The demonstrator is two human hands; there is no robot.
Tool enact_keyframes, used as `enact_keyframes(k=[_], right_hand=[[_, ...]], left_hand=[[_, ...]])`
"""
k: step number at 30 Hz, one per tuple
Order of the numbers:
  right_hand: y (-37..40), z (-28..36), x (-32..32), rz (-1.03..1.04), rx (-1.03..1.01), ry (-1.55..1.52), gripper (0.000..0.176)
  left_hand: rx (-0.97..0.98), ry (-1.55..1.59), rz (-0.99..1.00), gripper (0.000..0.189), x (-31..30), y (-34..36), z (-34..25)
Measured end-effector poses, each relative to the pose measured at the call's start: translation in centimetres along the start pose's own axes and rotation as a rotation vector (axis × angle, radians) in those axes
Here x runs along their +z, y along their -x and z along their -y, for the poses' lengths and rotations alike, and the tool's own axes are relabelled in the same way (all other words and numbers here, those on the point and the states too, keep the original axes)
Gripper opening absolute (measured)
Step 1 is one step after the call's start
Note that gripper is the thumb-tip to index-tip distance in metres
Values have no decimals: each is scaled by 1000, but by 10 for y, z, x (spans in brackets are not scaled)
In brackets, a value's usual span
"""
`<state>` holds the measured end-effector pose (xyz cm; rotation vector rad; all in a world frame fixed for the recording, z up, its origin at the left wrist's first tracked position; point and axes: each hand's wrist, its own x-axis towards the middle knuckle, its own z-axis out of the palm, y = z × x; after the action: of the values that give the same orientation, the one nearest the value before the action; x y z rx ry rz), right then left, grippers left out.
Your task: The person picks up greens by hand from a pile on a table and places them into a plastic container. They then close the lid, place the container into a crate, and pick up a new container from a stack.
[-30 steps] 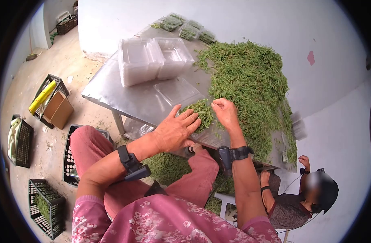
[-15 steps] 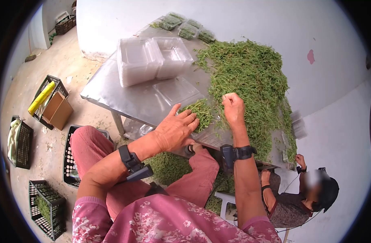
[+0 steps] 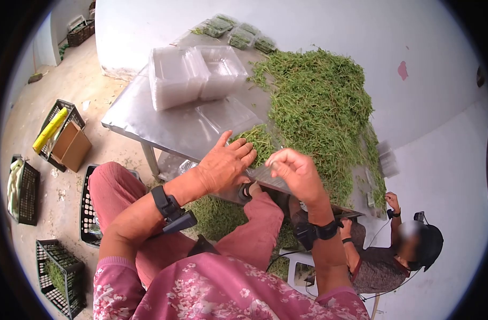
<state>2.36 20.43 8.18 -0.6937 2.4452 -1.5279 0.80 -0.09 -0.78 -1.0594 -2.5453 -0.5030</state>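
Observation:
My left hand (image 3: 225,166) lies with fingers stretched out at the near edge of a small heap of green sprigs (image 3: 261,140). The sprigs sit at the near end of an open clear plastic clamshell box (image 3: 225,113), whose other half lies flat behind them. My right hand (image 3: 298,173) is closed in a pinch just right of this heap, above the table's front edge; what its fingers hold, if anything, I cannot make out. Beyond it spreads a large pile of loose greens (image 3: 324,101).
A stack of clear clamshell boxes (image 3: 177,80) stands on the metal table (image 3: 132,120). Filled boxes (image 3: 241,37) are at the back. Black crates (image 3: 25,197) stand on the floor at left. A co-worker (image 3: 382,261) sits at right.
My right hand has come down and toward me from the edge of the large pile, turning its pinched fingers leftward. My left hand stays beside the small heap. The view has shifted slightly.

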Motion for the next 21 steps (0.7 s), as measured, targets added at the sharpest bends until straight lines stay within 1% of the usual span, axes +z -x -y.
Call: enact_keyframes(k=[1, 2, 4, 7, 10, 13, 16, 17, 19, 21], right_hand=[[6, -4, 8, 72, 33, 25, 9], [10, -8, 15, 139, -33, 116, 6], [17, -12, 27, 263, -65, 225, 8], [24, -19, 33, 260, -184, 315, 10], [16, -27, 12, 204, -294, 434, 11], [11, -12, -18, 122, 149, 353, 10], [-5, -40, -56, -108, 242, 372, 12], [-11, -56, -69, -154, 256, 439, 13], [-24, -85, -87, -243, 281, 571, 14], [-32, -100, -94, -243, 326, 696, 17]], left_hand=[[3, -8, -7, 73, 1, 0, 0], [6, -16, -13, 73, 3, 1, 1], [7, -36, -11, 72, 2, 0, 0], [1, -62, 5, 69, 0, 0, -1], [6, -63, -3, 68, 1, 0, -2], [26, -62, -11, 65, 1, 1, -1], [21, -53, 8, 62, 1, -1, -2], [11, -46, 19, 62, 0, -2, -3], [2, -38, 25, 61, 0, -2, -4], [4, -37, 16, 58, 1, -2, -4]])
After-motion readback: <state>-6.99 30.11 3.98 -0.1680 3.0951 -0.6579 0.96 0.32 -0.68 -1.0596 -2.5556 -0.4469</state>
